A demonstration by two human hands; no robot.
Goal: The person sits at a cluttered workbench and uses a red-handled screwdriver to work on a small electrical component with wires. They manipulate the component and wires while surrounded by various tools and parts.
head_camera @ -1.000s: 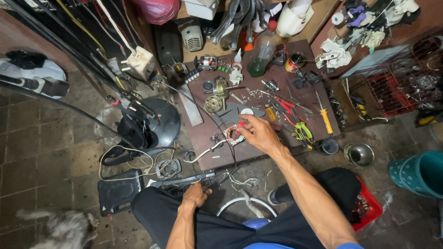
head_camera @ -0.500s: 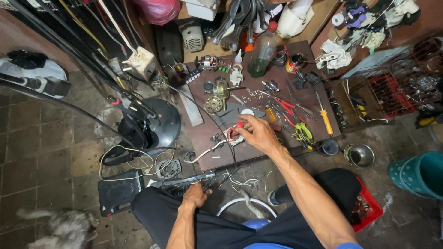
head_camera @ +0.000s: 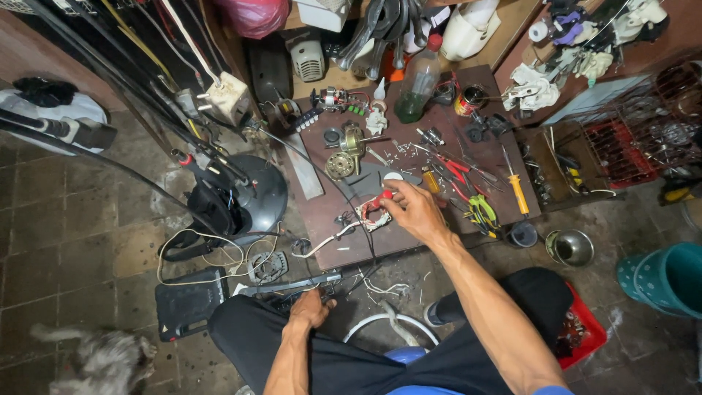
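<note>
My right hand [head_camera: 412,211] reaches over a low brown work board [head_camera: 475,157] and grips a red-handled tool [head_camera: 380,199] against a small wound motor part [head_camera: 371,216] with white and red wires. My left hand [head_camera: 310,309] rests low by my knee, fingers curled on a dark part at the end of a grey metal bar [head_camera: 289,285]. A white cable [head_camera: 325,241] trails from the motor part toward the floor.
Pliers [head_camera: 479,208], a yellow screwdriver [head_camera: 517,192], a green bottle [head_camera: 417,88] and a tin can [head_camera: 468,101] crowd the board. A black fan base [head_camera: 248,197] and cables lie left. A steel bowl [head_camera: 570,247], teal tub [head_camera: 665,278] and red crate [head_camera: 585,333] sit right.
My right hand has shifted slightly on the motor part. My left hand stays by the metal bar.
</note>
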